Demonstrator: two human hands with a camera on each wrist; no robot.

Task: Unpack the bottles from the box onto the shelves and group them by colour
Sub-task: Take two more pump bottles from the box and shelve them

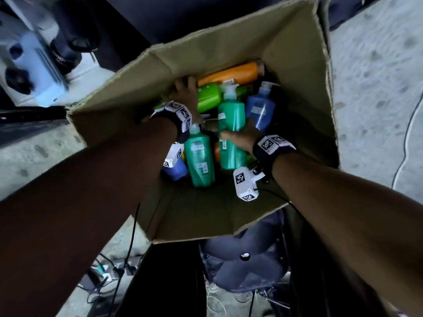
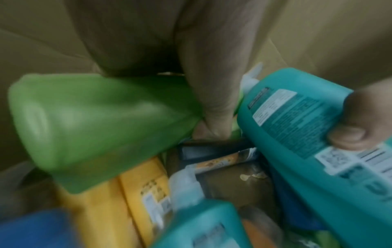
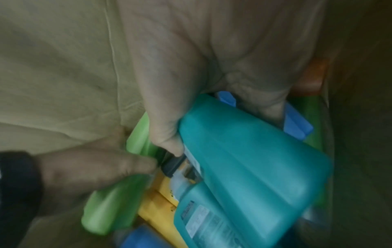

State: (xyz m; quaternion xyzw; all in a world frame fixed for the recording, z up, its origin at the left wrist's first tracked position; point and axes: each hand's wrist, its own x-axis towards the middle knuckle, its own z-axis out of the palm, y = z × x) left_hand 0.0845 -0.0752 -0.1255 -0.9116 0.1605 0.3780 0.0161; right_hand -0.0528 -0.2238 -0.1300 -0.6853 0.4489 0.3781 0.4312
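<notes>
Right hand (image 1: 243,136) fingers grip a teal bottle (image 1: 231,131), white-capped; left hand (image 1: 185,91) fingers grip a lime-green bottle (image 1: 208,97).

Both forearms were bare, with no sleeves. Each wrist carried a black strap (image 1: 263,154) fitted with white blocks printed with square black-and-white coded markers (image 1: 266,143). A white camera housing (image 1: 246,184) hung under the right wrist, marked the same way, with thin black cables trailing from it.
</notes>
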